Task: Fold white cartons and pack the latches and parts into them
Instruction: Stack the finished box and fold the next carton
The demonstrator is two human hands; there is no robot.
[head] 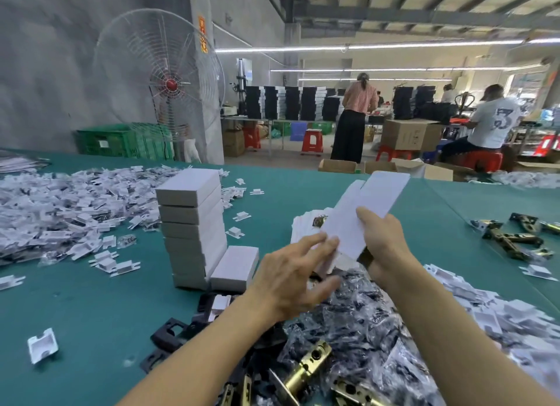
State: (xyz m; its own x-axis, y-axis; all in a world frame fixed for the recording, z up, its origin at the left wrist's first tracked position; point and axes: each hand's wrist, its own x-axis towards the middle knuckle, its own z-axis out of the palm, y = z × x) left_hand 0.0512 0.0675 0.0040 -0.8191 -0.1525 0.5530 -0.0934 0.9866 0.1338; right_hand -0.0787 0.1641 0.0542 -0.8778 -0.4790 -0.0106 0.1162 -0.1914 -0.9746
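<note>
My right hand (385,248) grips a flat, unfolded white carton (360,214) above the green table, thumb on its front face. My left hand (294,275) reaches toward the carton's lower edge with spread fingers, fingertips at or near it. Under the carton lies a fanned pile of flat white cartons (306,223). A stack of several folded white cartons (194,223) stands to the left, with one more folded carton (235,267) leaning at its base. Brass latches (309,366) and bagged parts (357,320) lie below my arms.
Heaps of small white plastic inserts (69,205) cover the table's left, more at the right (497,311). More brass latches (512,239) lie at the right. Black plates (169,333) sit near my left forearm. A fan (160,72), green crates and two people stand beyond the table.
</note>
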